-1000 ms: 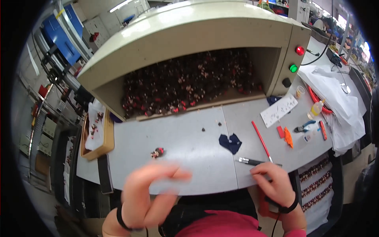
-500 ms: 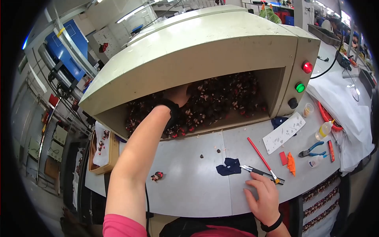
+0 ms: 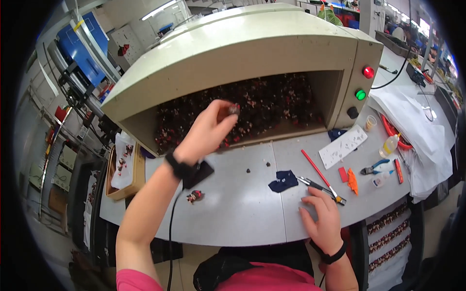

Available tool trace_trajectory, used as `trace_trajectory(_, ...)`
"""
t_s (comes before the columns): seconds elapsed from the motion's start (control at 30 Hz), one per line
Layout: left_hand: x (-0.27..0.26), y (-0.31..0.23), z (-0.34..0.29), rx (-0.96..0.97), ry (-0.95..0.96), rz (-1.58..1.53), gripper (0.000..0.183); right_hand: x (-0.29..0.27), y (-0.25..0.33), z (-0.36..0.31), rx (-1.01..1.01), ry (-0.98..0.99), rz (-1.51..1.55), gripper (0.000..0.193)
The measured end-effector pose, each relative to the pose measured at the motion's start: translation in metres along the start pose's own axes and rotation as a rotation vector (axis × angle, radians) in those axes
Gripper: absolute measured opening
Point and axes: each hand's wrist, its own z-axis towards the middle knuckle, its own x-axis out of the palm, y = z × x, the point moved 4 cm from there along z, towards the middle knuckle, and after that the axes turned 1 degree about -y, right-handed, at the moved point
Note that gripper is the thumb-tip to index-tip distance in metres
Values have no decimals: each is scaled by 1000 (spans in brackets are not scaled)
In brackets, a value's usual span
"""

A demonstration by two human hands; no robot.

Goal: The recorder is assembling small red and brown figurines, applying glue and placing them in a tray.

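Observation:
My left hand (image 3: 209, 130) is at the mouth of a cream metal box machine (image 3: 233, 56), its fingers closed on a small dark figurine (image 3: 234, 109). Most of that figurine hides behind my fingers. Heaped inside the machine are many similar dark figurines (image 3: 262, 104) with red and pale parts. My right hand (image 3: 323, 220) rests on the table with its fingers apart, holding nothing. Just beyond its fingertips lie a utility knife (image 3: 318, 186) and a red-handled brush (image 3: 318, 170). A dark blue cloth (image 3: 283, 181) sits left of them, and a single figurine (image 3: 194, 196) lies nearer my left forearm.
A wooden tray (image 3: 140, 177) with a white liner stands at the left. On the right lie a white strip (image 3: 343, 146), an orange rag (image 3: 352, 182), blue-handled pliers (image 3: 376, 167) and a yellow-tinted bottle (image 3: 390, 144). A black box with a cable (image 3: 200, 173) is near my left wrist.
My left hand has come out from deep inside the machine and now shows a small figurine in its fingers. My right hand stays near the knife. The whole view has shifted slightly.

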Motion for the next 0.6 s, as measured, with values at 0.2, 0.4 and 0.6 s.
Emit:
trace_trajectory(0.2, 71, -34, -179, -407, 285, -923, 44, -2, 9, -5, -29, 30, 201, 24)
trace_trajectory(0.4, 111, -20, -210, -369, 160, -1041, 43, 21, 53, -14, -61, 266, 403, 39)
trace_trajectory(0.6, 116, -19, -206, -383, 252, -1040, 44, 34, 38, -26, 59, 272, 490, 38)
